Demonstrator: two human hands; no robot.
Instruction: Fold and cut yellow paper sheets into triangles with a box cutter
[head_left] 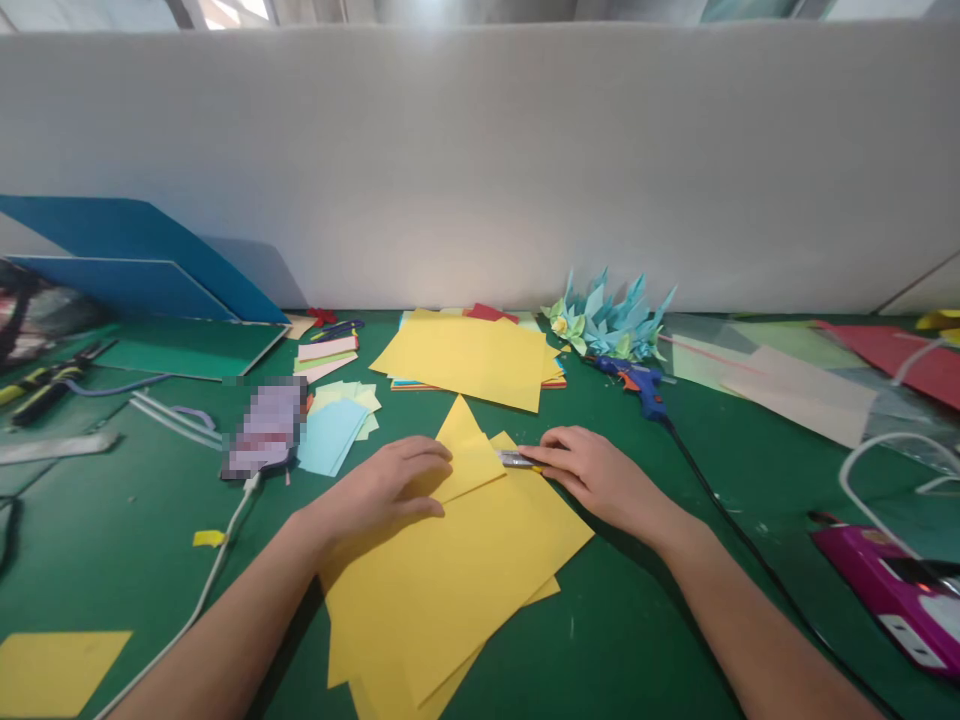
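My left hand [394,478] rests on a small folded yellow paper piece [466,450], its fingers bent over the left side. Beneath that piece lie several larger yellow paper sheets [450,590], overlapping at different angles on the green tabletop. In my right hand [589,470] is a utility knife [516,459], its metal blade end pointing left and touching the right side of the small piece. Only a bit of the knife's yellow handle shows under my fingers.
Behind the hands lies another stack of yellow paper [472,350]. A blue glue gun [637,385] and blue paper flowers [607,315] are at back right. Left are a charging phone [264,430] and light-blue paper [330,437]; far right, a magenta power strip [892,590].
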